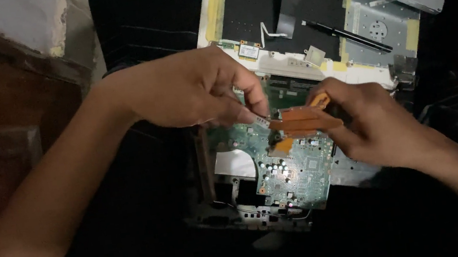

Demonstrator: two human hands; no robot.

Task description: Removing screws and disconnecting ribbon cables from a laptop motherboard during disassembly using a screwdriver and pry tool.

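— Which step is this?
— Lifting, I'd judge: the left hand (pixel 191 89) pinches one end of the copper heat pipe (pixel 303 121), the right hand (pixel 373 124) grips the other, above the green motherboard (pixel 287 165).
— Next?
— A level, gentle pull (small parts lie below). Dark worktop, dim room.

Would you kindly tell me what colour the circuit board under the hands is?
Green, seen in the head view: the circuit board lies below the copper-coloured heat pipe.

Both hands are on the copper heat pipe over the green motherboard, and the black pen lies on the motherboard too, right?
Not quite. In the head view the black pen lies on the panel behind, not the green motherboard. Both the left hand and right hand do hold the copper heat pipe.
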